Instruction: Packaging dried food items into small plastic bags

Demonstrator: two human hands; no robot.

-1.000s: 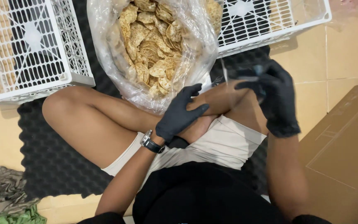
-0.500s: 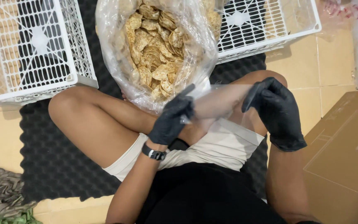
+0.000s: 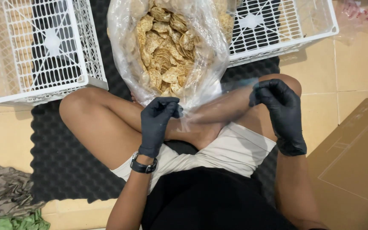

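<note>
I sit cross-legged on a dark foam mat (image 3: 64, 170). Both my hands wear black gloves. My left hand (image 3: 156, 123) pinches the left edge of a small clear plastic bag (image 3: 218, 102), and my right hand (image 3: 277, 110) pinches its right edge, so the bag is stretched flat between them over my legs. Just beyond the hands stands a big clear sack (image 3: 209, 55) full of round tan crackers (image 3: 167, 51), open at the top. A watch sits on my left wrist.
A white plastic crate (image 3: 43, 51) stands at the far left and another white crate (image 3: 277, 25) at the far right, both on the mat's edge. A brown cardboard sheet (image 3: 354, 162) lies at the right. Crumpled green and grey cloth (image 3: 5, 204) is at the lower left.
My left hand left my shin and took the bag's left edge. My right hand, which held the bag alone, now pulls the other edge, spreading the bag between both hands.
</note>
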